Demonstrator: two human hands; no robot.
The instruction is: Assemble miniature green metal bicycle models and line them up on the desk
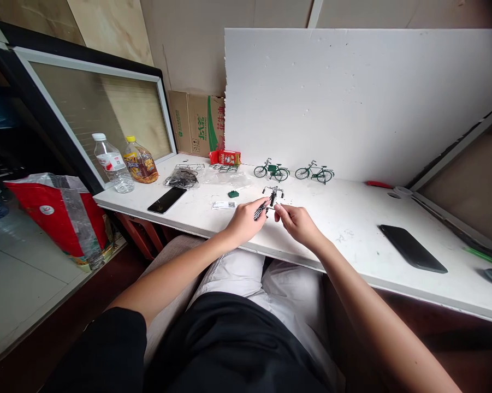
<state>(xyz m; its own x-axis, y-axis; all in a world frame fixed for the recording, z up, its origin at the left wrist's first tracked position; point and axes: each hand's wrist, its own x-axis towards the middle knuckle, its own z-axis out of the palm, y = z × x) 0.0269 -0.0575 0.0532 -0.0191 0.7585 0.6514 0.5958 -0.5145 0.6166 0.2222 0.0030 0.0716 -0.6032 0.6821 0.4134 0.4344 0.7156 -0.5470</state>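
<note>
My left hand (247, 221) is closed on a small dark model bicycle (273, 194), whose handlebar points away from me, above the white table (336, 234). Close on its right, my right hand (297, 221) pinches a thin part too small to make out, against the model. A green bicycle with a box-like piece (272, 170) stands behind the hands, and another green bicycle (314, 172) stands to its right. A small green piece (233, 194) and a white label strip (223, 205) lie left of the model.
Left are a phone (167, 200), a clear bottle (113, 164), a yellow-capped bottle (140, 160), bagged black parts (181, 177) and a red packet (225, 158). Right lies a black phone (413, 248). A white board (352, 98) stands behind.
</note>
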